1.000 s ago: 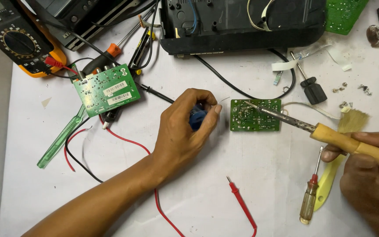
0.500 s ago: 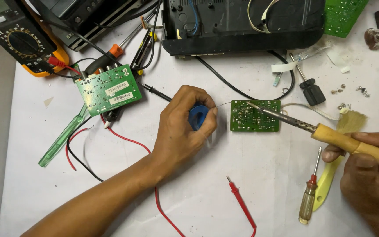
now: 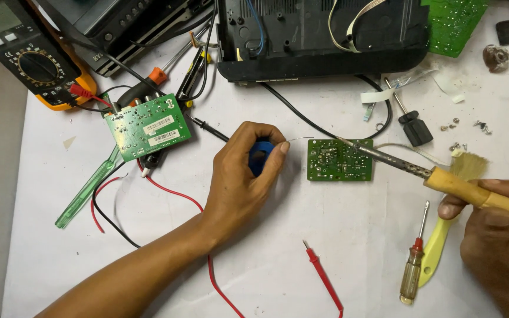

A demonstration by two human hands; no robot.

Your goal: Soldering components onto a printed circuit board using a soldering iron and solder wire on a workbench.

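Observation:
My left hand is wrapped around a blue spool of solder, and a thin solder wire runs from it toward a small green circuit board lying on the white table. My right hand grips the yellow wooden handle of a soldering iron. The iron's metal tip rests at the board's top edge, close to the end of the solder wire.
A second green board lies left, beside a multimeter with red and black leads. A red probe, an amber-handled screwdriver, a yellow brush, a black screwdriver, loose screws and a black device casing surround the work.
The view has shifted slightly. My left hand has edged the solder wire a little closer to the small board; the soldering iron stays at the board's top edge.

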